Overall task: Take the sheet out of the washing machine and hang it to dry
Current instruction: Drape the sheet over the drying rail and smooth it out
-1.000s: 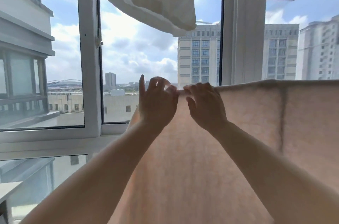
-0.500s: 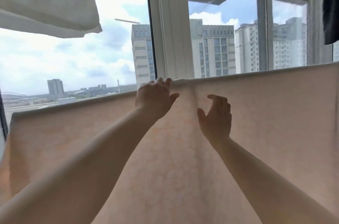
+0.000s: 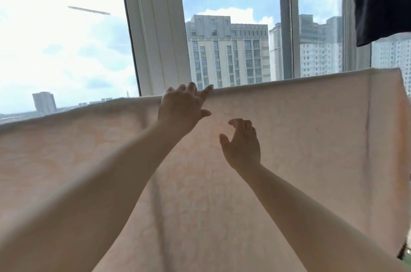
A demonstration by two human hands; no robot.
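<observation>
One sheet [image 3: 300, 138], pale peach with a faint woven pattern, hung spread across the width of the view. Its top edge ran in a near-straight line, rising slightly from left to right, draped over a support that could not be seen. The right edge ended in a hemmed border with a rounded upper corner. Backlight from outside made the cloth glow; a soft vertical crease showed low in the middle.

Behind the sheet stood a white-framed window [image 3: 155, 27], its thick upright post just left of centre. Through the glass were high-rise buildings [image 3: 226, 53] and a bright, cloudy sky. A dark garment [image 3: 382, 4] hung at the upper right corner, above the sheet's right end.

The left hand [image 3: 181, 108] rested at the sheet's top edge, fingers extended and loosely spread over the fold, thumb out to the right, touching the cloth without gripping it. The right hand [image 3: 242, 145] sat lower, in front of the sheet's face, fingers loosely curved and thumb apart, holding nothing; whether it touched the cloth could not be told.
</observation>
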